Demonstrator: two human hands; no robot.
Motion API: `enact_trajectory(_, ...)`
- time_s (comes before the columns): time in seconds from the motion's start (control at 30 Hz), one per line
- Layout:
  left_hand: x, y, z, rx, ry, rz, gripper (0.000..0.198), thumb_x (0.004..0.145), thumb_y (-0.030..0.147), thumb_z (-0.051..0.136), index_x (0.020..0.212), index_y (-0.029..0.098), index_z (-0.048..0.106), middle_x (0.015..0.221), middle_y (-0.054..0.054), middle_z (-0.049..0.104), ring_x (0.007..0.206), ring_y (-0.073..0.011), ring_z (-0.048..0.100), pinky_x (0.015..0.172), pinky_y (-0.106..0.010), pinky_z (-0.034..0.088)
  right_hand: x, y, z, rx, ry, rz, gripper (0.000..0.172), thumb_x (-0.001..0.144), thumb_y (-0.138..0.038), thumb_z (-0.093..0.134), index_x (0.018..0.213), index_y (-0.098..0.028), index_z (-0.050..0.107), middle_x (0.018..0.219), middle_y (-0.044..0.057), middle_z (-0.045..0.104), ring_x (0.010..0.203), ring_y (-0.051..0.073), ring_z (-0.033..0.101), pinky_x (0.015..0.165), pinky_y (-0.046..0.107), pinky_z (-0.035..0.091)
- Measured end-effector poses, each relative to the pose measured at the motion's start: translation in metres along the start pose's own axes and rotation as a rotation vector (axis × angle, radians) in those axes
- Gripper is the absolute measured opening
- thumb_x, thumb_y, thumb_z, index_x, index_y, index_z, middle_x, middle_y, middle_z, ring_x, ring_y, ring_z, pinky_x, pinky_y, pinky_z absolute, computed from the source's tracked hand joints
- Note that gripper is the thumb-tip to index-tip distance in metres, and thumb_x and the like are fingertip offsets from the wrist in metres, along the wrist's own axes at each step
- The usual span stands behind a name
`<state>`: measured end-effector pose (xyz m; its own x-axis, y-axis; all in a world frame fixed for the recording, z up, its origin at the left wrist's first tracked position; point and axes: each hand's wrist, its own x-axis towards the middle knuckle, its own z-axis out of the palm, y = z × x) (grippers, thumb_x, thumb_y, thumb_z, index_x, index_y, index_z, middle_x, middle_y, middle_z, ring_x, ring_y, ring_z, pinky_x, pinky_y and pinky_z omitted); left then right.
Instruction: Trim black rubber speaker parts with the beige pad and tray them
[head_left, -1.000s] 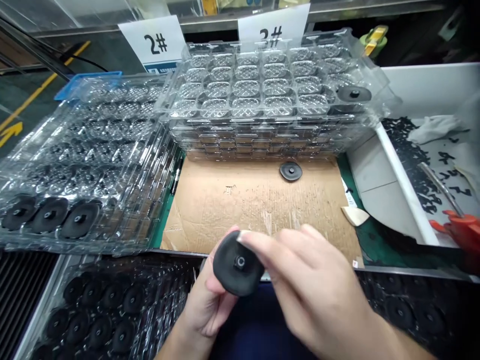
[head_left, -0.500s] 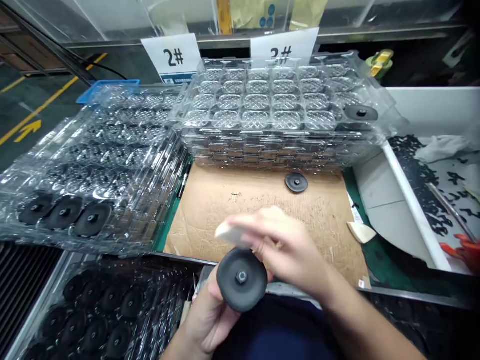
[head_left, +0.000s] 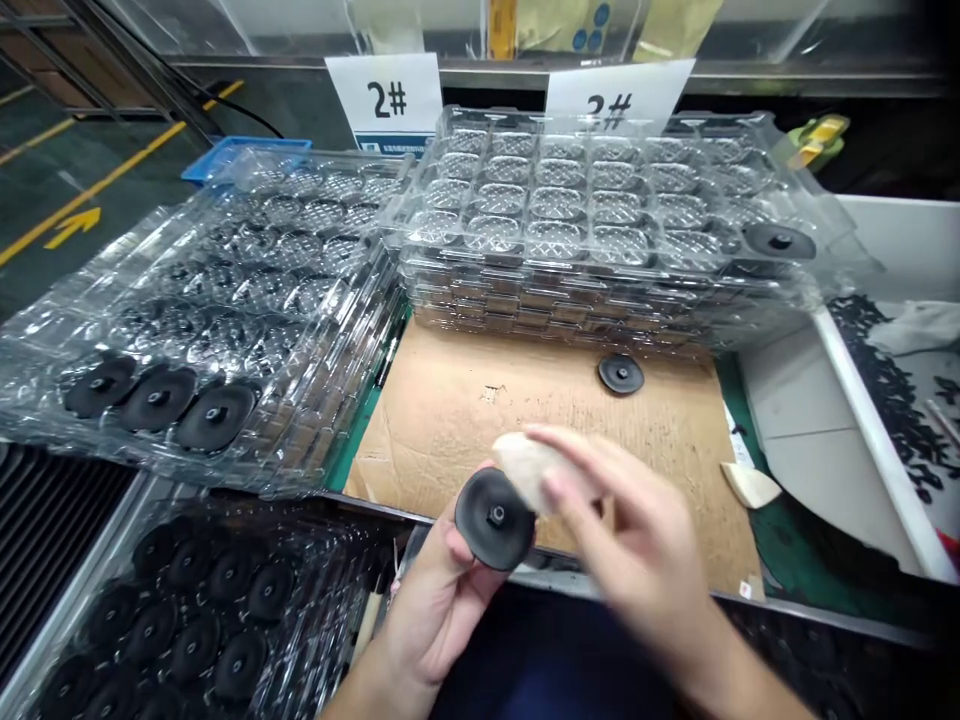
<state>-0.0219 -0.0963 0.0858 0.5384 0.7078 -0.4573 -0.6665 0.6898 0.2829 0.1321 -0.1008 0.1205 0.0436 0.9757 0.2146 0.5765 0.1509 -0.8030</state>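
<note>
2 hands on job: L hand (head_left: pixel 439 610) fingers curled behind blk rubber disc (head_left: pixel 495 519), face up for access; R hand (head_left: pixel 630 520) pinches cream pad (head_left: pixel 525 470) to rim, over cardboard sheet (head_left: pixel 465 430); more discs in clear tray (head_left: pixel 300 340).

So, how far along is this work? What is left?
Done: the lower tray holds many black discs; the tilted tray has three. In hand: the left hand holds a disc, the right hand a pale pad on it. Left: the tilted tray's other pockets and the stacked trays look empty.
</note>
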Motion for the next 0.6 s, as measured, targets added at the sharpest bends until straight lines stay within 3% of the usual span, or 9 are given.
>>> enact_trajectory(0.1,0.002,0.004,-0.003,0.037,0.04,0.047,0.034,0.072,0.031,0.066,0.106,0.028,0.065,0.108,-0.003,0.067,0.105,-0.02,0.059,0.092,-0.027,0.046,0.001,-0.032,0.006,0.0,-0.076,-0.231,0.031,0.085,-0.012,0.045,0.114,-0.012,0.053,0.089,0.008,0.064,0.078,0.018,0.057,0.073,0.033,0.045)
enact_trajectory(0.2,0.002,0.008,-0.003,0.09,0.068,0.138,0.039,0.069,0.031,0.069,0.107,0.031,0.063,0.111,0.0,0.066,0.104,-0.0211,0.06,0.089,-0.028,0.048,0.005,-0.038,0.015,0.014,-0.246,-0.219,0.026,0.085,-0.012,0.044,0.108,-0.014,0.055,0.08,0.004,0.062,0.069,0.015,0.054,0.066,0.029,0.044)
enact_trajectory(0.3,0.001,0.007,0.002,0.107,0.029,0.146,0.04,0.061,0.033,0.075,0.1,0.029,0.067,0.102,0.002,0.07,0.101,-0.0187,0.061,0.09,-0.024,0.047,0.017,-0.039,0.021,-0.057,-0.172,-0.21,0.026,0.086,-0.014,0.041,0.109,-0.014,0.055,0.081,0.005,0.061,0.071,0.016,0.053,0.067,0.031,0.042)
enact_trajectory(0.37,-0.001,0.008,0.004,0.099,0.002,0.106,0.035,0.066,0.031,0.072,0.1,0.029,0.067,0.102,0.002,0.07,0.104,-0.0171,0.06,0.092,-0.021,0.045,0.021,-0.041,0.019,-0.044,-0.139,-0.276,0.028,0.086,-0.014,0.04,0.111,-0.01,0.054,0.082,0.007,0.061,0.074,0.017,0.054,0.069,0.032,0.042)
enact_trajectory(0.43,-0.002,0.011,0.002,0.102,-0.014,0.08,0.034,0.071,0.024,0.069,0.105,0.027,0.065,0.107,0.0,0.069,0.105,-0.0163,0.059,0.091,-0.02,0.046,0.018,-0.042,0.011,0.047,-0.242,-0.314,0.028,0.085,-0.011,0.042,0.111,-0.011,0.054,0.083,0.006,0.062,0.075,0.015,0.054,0.069,0.029,0.042)
enact_trajectory(0.53,-0.003,0.02,-0.003,0.092,-0.048,0.09,0.042,0.067,0.019,0.072,0.108,0.024,0.063,0.109,-0.002,0.068,0.1,-0.0165,0.062,0.088,-0.021,0.047,0.003,-0.027,-0.008,0.145,-0.39,-0.167,0.026,0.085,-0.012,0.046,0.108,-0.021,0.056,0.084,0.0,0.063,0.071,0.011,0.056,0.067,0.023,0.043)
enact_trajectory(0.6,-0.004,0.025,-0.005,0.056,-0.067,0.108,0.048,0.063,0.026,0.075,0.109,0.024,0.062,0.111,-0.003,0.067,0.102,-0.0187,0.061,0.089,-0.024,0.047,-0.005,-0.003,-0.014,0.12,-0.301,-0.024,0.024,0.086,-0.017,0.048,0.107,-0.026,0.057,0.092,-0.001,0.063,0.078,0.012,0.057,0.068,0.022,0.045)
